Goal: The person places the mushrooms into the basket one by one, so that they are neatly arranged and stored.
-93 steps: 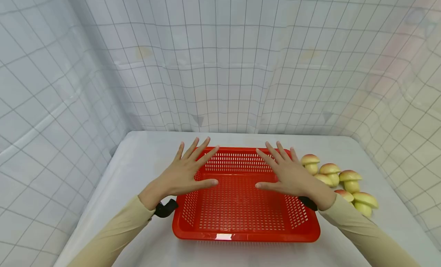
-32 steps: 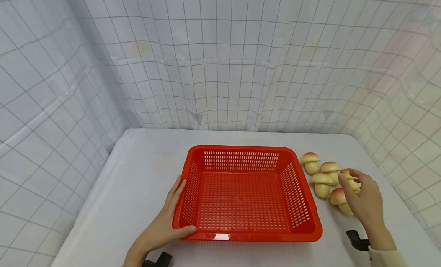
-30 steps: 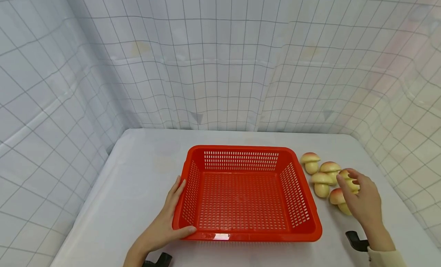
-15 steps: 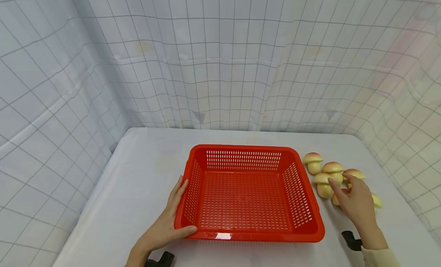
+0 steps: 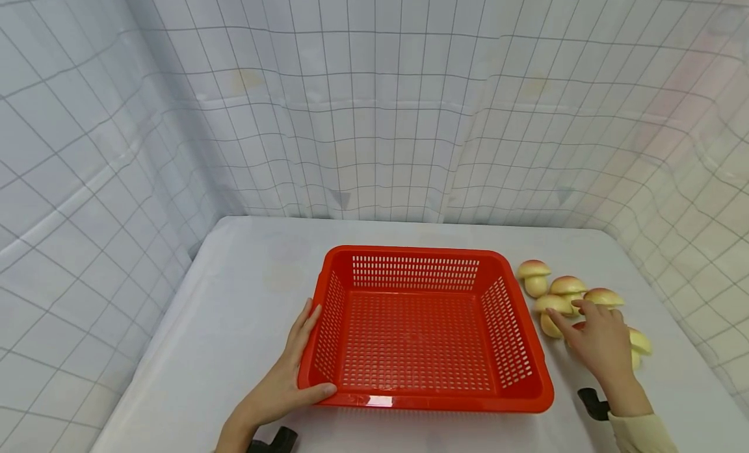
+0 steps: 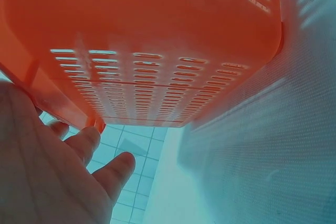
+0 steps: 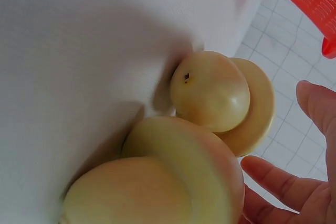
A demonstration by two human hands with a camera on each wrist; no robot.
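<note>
A red perforated plastic basket [image 5: 462, 402] sits mid-table. My left hand [image 5: 275, 389] rests on its near left corner, fingers extended along the left side and thumb over the front rim; the left wrist view has its fingertips [image 6: 119, 169] by the outer wall. Right of the basket lie several toy mushrooms with yellow stems and reddish caps. My right hand [image 5: 603, 344] hovers over them, thumb and fingers apart around the near left mushroom [image 5: 552, 303]. In the right wrist view a gap shows between the thumb [image 7: 315, 100] and that mushroom [image 7: 210, 92]. Another mushroom is partly hidden under the hand.
Other mushrooms stand close by: one at the back [image 5: 534, 269], one beside it [image 5: 567, 284], one farther right [image 5: 604, 297] and one at the near right [image 5: 640, 342]. A white cloth covers the table [image 5: 234, 310]. Gridded white curtains [image 5: 398, 115] enclose the back and sides.
Both hands moved from over the basket: the left to its near left corner, the right to the mushrooms. Lately the right hand has shifted left and lower, toward the near left mushroom.
</note>
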